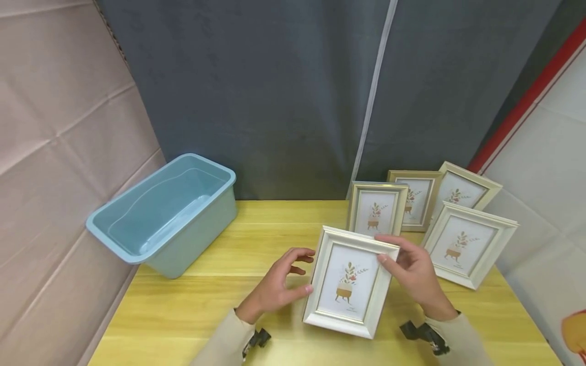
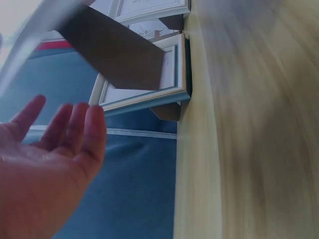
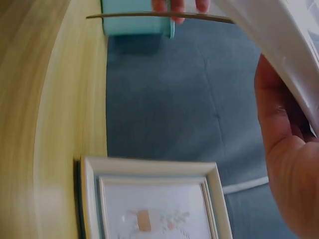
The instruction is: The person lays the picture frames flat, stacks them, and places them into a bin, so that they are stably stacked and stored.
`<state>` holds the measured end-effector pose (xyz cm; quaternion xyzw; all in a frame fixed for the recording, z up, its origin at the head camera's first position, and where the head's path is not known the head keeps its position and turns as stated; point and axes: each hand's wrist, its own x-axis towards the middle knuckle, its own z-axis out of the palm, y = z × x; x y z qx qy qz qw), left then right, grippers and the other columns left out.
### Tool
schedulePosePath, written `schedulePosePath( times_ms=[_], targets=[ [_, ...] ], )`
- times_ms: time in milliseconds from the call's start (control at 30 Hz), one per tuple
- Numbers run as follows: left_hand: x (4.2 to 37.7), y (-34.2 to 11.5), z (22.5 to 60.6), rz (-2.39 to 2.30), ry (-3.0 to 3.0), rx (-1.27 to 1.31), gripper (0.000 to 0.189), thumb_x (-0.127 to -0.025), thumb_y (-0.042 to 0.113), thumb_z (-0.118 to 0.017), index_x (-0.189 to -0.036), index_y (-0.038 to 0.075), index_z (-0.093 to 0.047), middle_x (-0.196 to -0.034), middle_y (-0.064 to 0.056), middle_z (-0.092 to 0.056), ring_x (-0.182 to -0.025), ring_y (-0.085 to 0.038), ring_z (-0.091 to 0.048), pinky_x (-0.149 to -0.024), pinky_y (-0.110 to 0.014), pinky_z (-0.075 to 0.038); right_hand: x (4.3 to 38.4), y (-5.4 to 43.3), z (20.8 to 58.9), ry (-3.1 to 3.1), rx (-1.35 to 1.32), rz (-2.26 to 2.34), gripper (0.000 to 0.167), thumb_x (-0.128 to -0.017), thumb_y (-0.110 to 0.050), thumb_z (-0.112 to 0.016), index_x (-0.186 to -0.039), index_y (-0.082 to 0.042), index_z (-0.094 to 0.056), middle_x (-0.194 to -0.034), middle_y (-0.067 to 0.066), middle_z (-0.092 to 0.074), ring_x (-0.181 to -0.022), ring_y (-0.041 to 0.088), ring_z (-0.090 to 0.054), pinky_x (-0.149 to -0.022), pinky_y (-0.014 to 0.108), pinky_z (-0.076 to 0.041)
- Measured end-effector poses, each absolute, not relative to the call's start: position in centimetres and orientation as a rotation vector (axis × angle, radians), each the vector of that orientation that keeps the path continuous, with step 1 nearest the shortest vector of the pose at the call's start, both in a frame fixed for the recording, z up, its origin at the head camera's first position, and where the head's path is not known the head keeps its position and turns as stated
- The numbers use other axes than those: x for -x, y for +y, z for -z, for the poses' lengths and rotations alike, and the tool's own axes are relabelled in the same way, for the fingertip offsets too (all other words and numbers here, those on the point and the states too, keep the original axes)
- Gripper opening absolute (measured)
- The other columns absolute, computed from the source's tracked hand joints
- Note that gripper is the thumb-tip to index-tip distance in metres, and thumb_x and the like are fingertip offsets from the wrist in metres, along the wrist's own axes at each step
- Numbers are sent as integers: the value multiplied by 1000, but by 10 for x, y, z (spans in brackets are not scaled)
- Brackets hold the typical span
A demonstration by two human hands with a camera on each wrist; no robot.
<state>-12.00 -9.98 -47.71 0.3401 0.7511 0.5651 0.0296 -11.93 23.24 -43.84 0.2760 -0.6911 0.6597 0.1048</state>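
Observation:
A white picture frame (image 1: 346, 284) with a gold inner edge and a potted-plant print is held up over the table, tilted, its picture facing up. My right hand (image 1: 414, 272) grips it at the upper right corner, thumb on the front. The left hand (image 1: 281, 282) is beside its left edge with fingers spread and slightly bent, not wrapped round it. From the left wrist view, a brown support flap (image 2: 117, 50) sticks out behind the frame. The right wrist view shows that flap (image 3: 149, 16) edge-on, near the left fingertips (image 3: 177, 7).
Several similar picture frames stand at the back right, among them a gold-edged one (image 1: 377, 211), a tan one (image 1: 418, 203) and a white one (image 1: 471, 244). A blue plastic bin (image 1: 201, 229) sits at the left on the wooden table (image 1: 183, 320). Behind hangs a dark curtain (image 1: 265, 101).

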Motion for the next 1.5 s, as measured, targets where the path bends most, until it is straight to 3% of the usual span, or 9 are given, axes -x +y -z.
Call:
schedulePosePath(
  times_ms=[67,300,533,633,867,1167,1333,1500],
  targets=[
    [124,-101,480,-1793,2203,-1069,63,-98,31,-69,-154,14,-46,-153,-9,-54,-138,-29,-54,-106,-43,-56,119,228,439,-2007,-800,-2027,45,-93,25,-56,-136,13,-58,-126,0,-73,-98,13,-77,-69,34,-66],
    [129,-104,490,-1906,1800,-1089,69,-103,39,-57,-159,5,-38,-155,-25,-48,-138,-24,-55,-115,-48,-48,122,216,445,-1888,-781,-2272,47,-96,23,-51,-139,6,-60,-128,3,-71,-103,18,-78,-73,44,-64],
    [127,-103,492,-1988,1576,-1086,62,-108,27,-50,-157,-8,-34,-142,-44,-47,-123,-16,-66,-101,-48,-61,123,211,449,-1827,-709,-2373,45,-100,19,-50,-144,14,-50,-131,6,-69,-110,21,-76,-79,46,-64],
    [125,-103,491,-2010,1631,-1057,56,-109,23,-50,-154,-8,-39,-140,-44,-51,-119,-15,-68,-96,-47,-63,123,209,450,-1811,-673,-2375,44,-99,20,-50,-143,17,-48,-129,8,-70,-110,21,-76,-80,46,-64],
    [120,-104,486,-1995,1805,-983,50,-106,13,-56,-151,-5,-44,-136,-37,-57,-113,-18,-70,-90,-44,-65,126,208,455,-1804,-520,-2364,44,-99,18,-54,-142,10,-55,-127,6,-70,-107,19,-76,-81,42,-63],
    [108,-110,485,-1929,1989,-913,68,-100,16,-66,-161,8,-35,-149,-24,-56,-127,-23,-66,-102,-40,-60,131,209,460,-1867,-294,-2337,43,-100,13,-59,-143,12,-53,-128,3,-69,-109,15,-75,-87,39,-62],
    [99,-113,486,-1976,1987,-867,74,-99,11,-67,-163,7,-31,-153,-23,-52,-132,-23,-62,-105,-39,-58,134,209,459,-1869,-220,-2323,46,-100,12,-60,-144,18,-47,-129,0,-70,-109,14,-75,-88,38,-62],
    [95,-111,491,-2036,1981,-913,73,-98,3,-66,-162,4,-32,-157,-25,-47,-132,-28,-61,-106,-41,-58,135,208,460,-1819,-113,-2358,46,-99,12,-62,-144,14,-51,-128,-1,-71,-108,14,-75,-88,36,-63]
  ],
)
